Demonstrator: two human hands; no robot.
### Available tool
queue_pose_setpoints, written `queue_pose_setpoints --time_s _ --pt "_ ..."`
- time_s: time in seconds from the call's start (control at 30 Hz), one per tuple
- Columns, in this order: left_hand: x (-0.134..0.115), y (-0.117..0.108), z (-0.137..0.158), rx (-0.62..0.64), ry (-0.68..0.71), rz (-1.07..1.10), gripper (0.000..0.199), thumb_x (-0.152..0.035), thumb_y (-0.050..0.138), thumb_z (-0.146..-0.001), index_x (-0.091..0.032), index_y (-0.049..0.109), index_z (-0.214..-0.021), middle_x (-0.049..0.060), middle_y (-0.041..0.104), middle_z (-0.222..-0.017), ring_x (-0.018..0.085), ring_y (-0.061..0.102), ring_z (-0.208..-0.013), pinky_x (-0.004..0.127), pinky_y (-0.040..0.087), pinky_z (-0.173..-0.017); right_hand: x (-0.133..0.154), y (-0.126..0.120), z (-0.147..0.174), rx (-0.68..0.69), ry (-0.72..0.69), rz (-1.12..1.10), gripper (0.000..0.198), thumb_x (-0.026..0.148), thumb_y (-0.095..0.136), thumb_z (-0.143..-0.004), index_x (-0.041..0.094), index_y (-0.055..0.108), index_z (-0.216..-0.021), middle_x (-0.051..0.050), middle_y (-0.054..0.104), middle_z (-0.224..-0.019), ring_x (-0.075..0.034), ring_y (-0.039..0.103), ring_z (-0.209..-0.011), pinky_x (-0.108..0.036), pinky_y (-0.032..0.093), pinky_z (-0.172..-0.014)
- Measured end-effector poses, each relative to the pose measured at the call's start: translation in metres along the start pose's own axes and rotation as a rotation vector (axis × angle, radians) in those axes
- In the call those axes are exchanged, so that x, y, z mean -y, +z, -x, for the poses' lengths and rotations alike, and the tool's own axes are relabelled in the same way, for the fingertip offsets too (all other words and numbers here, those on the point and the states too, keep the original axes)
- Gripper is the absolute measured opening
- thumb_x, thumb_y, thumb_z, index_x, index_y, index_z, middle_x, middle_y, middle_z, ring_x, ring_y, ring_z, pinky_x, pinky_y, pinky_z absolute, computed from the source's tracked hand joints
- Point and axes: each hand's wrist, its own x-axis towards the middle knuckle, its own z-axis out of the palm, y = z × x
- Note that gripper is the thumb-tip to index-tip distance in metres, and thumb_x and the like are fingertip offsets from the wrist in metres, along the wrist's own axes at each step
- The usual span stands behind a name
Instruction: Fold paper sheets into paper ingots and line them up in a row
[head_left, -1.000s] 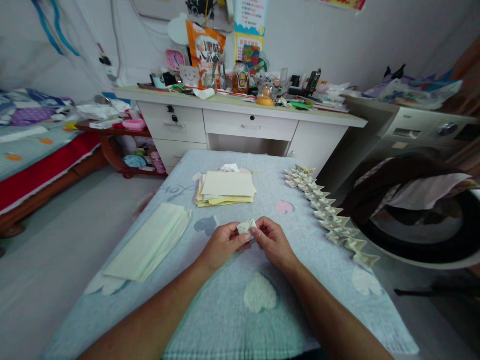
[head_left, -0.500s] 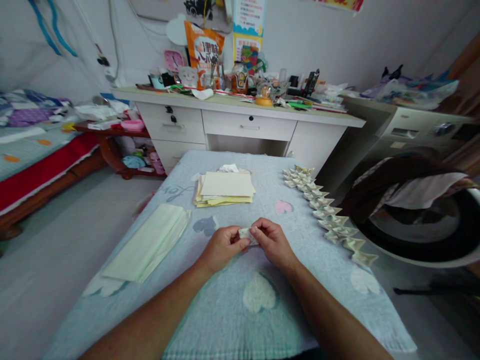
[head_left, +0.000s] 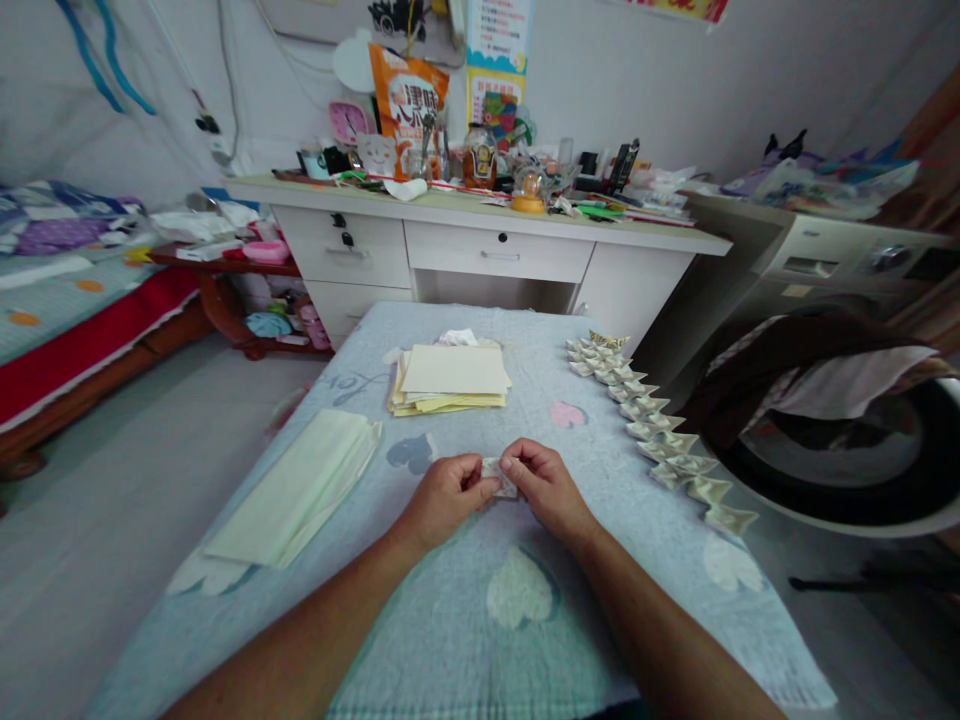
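Between the fingertips of both hands is a small piece of folded paper [head_left: 500,476], pale with faint markings. My left hand [head_left: 448,492] pinches its left side, thumb in front. On its right side my right hand [head_left: 546,484] pinches it with thumb and forefinger. The fingers cover part of the paper, so its full shape is hidden. To the right, a long row of folded paper pieces with pointed ends [head_left: 660,423] runs along the table's side. Ahead of my hands lies a stack of cream and yellow paper sheets [head_left: 455,370].
Pale green sheets [head_left: 300,490] lie at the left of the cloth-covered table [head_left: 517,660]. A crumpled white tissue [head_left: 457,337] sits behind the paper stack. Beyond stands a cluttered white desk [head_left: 495,237]. A washing machine [head_left: 817,290] with its door open is on the right.
Both hands stay in almost the same place. The folded paper between them has tilted slightly, and a little more of its face shows between the thumbs.
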Motion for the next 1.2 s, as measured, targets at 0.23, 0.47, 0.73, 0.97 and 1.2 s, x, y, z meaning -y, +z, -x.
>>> queue_pose_setpoints --time_s 0.23,0.47,0.73,0.97,1.2 --pt "0.0001 0.0004 -0.0010 0.053 0.041 0.002 0.026 -0.036 0.058 -0.078 -0.017 0.047 -0.064 -0.006 0.036 -0.057 0.009 0.035 -0.055 0.021 0.026 -0.051 -0.0015 -0.0014 -0.0006 -0.020 -0.022 0.006 0.028 0.041 0.062 -0.082 0.017 0.056 -0.071 0.006 0.043 -0.056 -0.008 0.037 -0.051 -0.021 0.030 -0.049" --pt "-0.0003 0.0000 -0.0016 0.031 0.034 -0.108 0.030 -0.033 0.058 -0.076 -0.018 0.038 -0.061 -0.007 0.031 -0.057 0.008 0.032 -0.056 0.021 0.024 -0.052 -0.0026 -0.0023 -0.0017 -0.010 -0.041 -0.024 0.022 0.037 0.065 -0.080 0.017 0.058 -0.076 0.005 0.047 -0.061 -0.008 0.040 -0.053 -0.021 0.032 -0.052" --pt "-0.0018 0.0045 -0.0022 0.026 0.045 -0.190 0.028 -0.028 0.058 -0.073 -0.018 0.037 -0.059 -0.008 0.033 -0.054 0.008 0.033 -0.053 0.021 0.024 -0.052 -0.0073 -0.0038 -0.0031 -0.002 -0.102 0.119 0.022 0.036 0.063 -0.082 0.016 0.059 -0.073 0.004 0.048 -0.063 -0.009 0.042 -0.058 -0.022 0.035 -0.057" --pt "-0.0055 0.0040 -0.0014 0.052 0.056 -0.157 0.029 -0.032 0.058 -0.074 -0.018 0.038 -0.060 -0.007 0.033 -0.055 0.008 0.033 -0.054 0.021 0.024 -0.052 -0.0071 -0.0033 -0.0038 -0.012 -0.044 0.080 0.024 0.039 0.063 -0.081 0.017 0.057 -0.073 0.004 0.047 -0.060 -0.009 0.041 -0.055 -0.021 0.033 -0.053" --pt "-0.0036 0.0033 -0.0027 0.036 0.053 -0.104 0.030 -0.034 0.055 -0.078 -0.018 0.038 -0.059 -0.006 0.033 -0.057 0.009 0.033 -0.056 0.022 0.024 -0.053 -0.0070 -0.0046 -0.0043 -0.010 0.002 0.029 0.030 0.045 0.060 -0.083 0.017 0.055 -0.074 0.004 0.047 -0.060 -0.009 0.042 -0.054 -0.021 0.034 -0.052"
